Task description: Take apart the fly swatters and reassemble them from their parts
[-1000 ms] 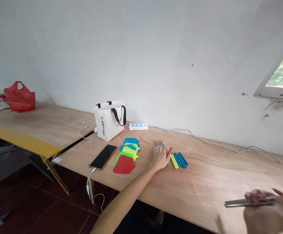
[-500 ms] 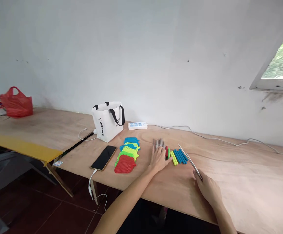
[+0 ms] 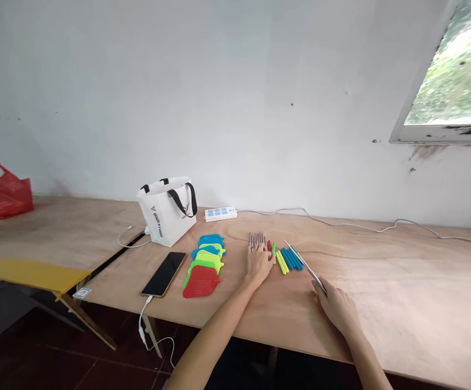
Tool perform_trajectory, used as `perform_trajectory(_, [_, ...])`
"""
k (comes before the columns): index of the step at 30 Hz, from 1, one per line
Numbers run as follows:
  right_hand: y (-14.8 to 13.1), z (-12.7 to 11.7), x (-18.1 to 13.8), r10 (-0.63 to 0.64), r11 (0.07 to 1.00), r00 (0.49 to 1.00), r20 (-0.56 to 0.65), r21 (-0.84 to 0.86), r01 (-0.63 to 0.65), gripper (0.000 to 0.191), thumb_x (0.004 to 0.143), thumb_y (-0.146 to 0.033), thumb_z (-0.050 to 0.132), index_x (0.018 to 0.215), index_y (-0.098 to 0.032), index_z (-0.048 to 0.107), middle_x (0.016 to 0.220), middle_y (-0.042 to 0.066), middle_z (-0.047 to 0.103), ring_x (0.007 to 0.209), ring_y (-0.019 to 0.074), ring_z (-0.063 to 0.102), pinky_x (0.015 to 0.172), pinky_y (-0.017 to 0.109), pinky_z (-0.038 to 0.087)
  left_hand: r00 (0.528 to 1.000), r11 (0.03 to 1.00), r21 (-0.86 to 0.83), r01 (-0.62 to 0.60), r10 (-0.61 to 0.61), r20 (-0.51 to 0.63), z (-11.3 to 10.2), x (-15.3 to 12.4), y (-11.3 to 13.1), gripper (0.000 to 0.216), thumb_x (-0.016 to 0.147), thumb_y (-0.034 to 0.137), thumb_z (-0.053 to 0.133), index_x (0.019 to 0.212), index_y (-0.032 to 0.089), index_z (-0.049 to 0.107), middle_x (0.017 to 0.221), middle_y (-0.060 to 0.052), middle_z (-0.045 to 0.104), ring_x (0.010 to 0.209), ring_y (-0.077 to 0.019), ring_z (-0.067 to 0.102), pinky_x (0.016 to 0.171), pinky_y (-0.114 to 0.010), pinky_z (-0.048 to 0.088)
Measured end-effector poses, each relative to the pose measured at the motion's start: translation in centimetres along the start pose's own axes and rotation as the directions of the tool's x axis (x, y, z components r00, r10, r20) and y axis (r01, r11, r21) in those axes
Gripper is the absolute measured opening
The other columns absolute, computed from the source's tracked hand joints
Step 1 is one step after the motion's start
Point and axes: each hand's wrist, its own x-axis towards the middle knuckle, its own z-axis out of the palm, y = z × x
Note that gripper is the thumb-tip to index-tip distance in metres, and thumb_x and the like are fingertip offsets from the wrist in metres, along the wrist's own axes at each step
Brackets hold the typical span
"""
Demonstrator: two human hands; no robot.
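Observation:
My left hand (image 3: 259, 262) lies flat, fingers stretched, on a row of thin metal rods (image 3: 256, 239) on the plywood table (image 3: 401, 303). Just right of it lie coloured plastic handles (image 3: 286, 258): red, green, yellow and several blue. My right hand (image 3: 336, 307) rests on the table nearer me, pinching the end of long metal rods (image 3: 303, 264) that slant up-left over the blue handles. Left of my left hand lies an overlapping stack of mesh swatter heads (image 3: 203, 263), blue, green, yellow and red.
A dark phone (image 3: 163, 273) with a white cable lies left of the swatter heads. A white tote bag (image 3: 167, 210) and a white power strip (image 3: 220, 214) stand by the wall. A red plastic bag (image 3: 2, 194) sits far left. A window (image 3: 455, 76) is upper right.
My right hand came from the lower right, carrying the metal rods, and set them down beside the coloured handles. My left hand stayed on the short rods. The view swung rightward.

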Motion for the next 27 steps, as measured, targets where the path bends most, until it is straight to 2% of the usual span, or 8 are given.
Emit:
perform_trajectory(7, [-1.1,-0.6,-0.4,0.025,0.997,1.000,0.006,-0.070,-0.025,0.036,0.105,-0.041,0.029,0.103,-0.026,0.062,0.094,0.008,0.075,0.092,0.0267,0.070,0.067,0.029,0.039,0.999,0.999,-0.027,-0.030,0.031,0.019,0.2,0.3,0.2,0.032,0.096,0.028,0.064,0.065,0.021,0.069,0.101,-0.005,0.068,0.101,-0.0217,0.062,0.101,-0.044,0.040])
perform_trajectory(14, [-1.3,-0.6,-0.6,0.012,0.994,1.000,0.004,-0.108,-0.012,0.036,0.105,-0.039,0.029,0.105,-0.026,0.063,0.095,0.008,0.075,0.089,0.0265,0.070,0.067,0.029,0.038,0.995,0.995,-0.083,-0.057,0.063,0.074,0.7,0.6,0.3,0.030,0.095,0.021,0.060,0.066,0.023,0.071,0.137,0.000,0.065,0.118,-0.0209,0.061,0.109,-0.040,0.039])
perform_trajectory(17, [-1.2,-0.6,-0.6,0.015,0.989,1.000,0.004,-0.150,-0.014,0.037,0.105,-0.040,0.029,0.105,-0.026,0.063,0.097,0.008,0.075,0.090,0.0273,0.070,0.069,0.030,0.039,0.996,0.996,-0.077,-0.042,0.048,0.077,1.0,0.5,0.5,0.029,0.097,0.022,0.057,0.074,0.023,0.075,0.136,-0.001,0.065,0.119,-0.0221,0.061,0.110,-0.042,0.037])
perform_trajectory(19, [-1.1,-0.5,-0.5,0.024,0.985,1.000,-0.001,-0.169,-0.024,0.036,0.105,-0.040,0.031,0.108,-0.027,0.064,0.099,0.009,0.075,0.091,0.0272,0.070,0.071,0.030,0.040,0.996,0.997,-0.069,-0.034,0.039,0.079,1.2,0.5,0.6,0.029,0.098,0.024,0.054,0.080,0.023,0.077,0.128,-0.005,0.068,0.118,-0.0237,0.061,0.110,-0.043,0.038])
perform_trajectory(22, [-1.0,-0.4,-0.5,0.029,0.984,1.000,-0.003,-0.173,-0.029,0.036,0.105,-0.040,0.032,0.112,-0.027,0.065,0.100,0.009,0.075,0.091,0.0265,0.070,0.074,0.031,0.041,0.996,0.997,-0.067,-0.024,0.030,0.088,1.4,0.6,0.6,0.028,0.097,0.022,0.055,0.079,0.023,0.077,0.121,-0.006,0.070,0.115,-0.0236,0.062,0.107,-0.041,0.040])
perform_trajectory(27, [-0.8,-0.3,-0.4,0.025,0.987,1.000,0.005,-0.160,-0.024,0.037,0.105,-0.041,0.030,0.110,-0.026,0.064,0.099,0.009,0.075,0.090,0.0259,0.070,0.072,0.030,0.041,0.996,0.996,-0.081,-0.029,0.036,0.086,1.5,0.9,0.5,0.027,0.095,0.020,0.059,0.071,0.021,0.071,0.142,-0.004,0.061,0.118,-0.0215,0.062,0.106,-0.038,0.042])
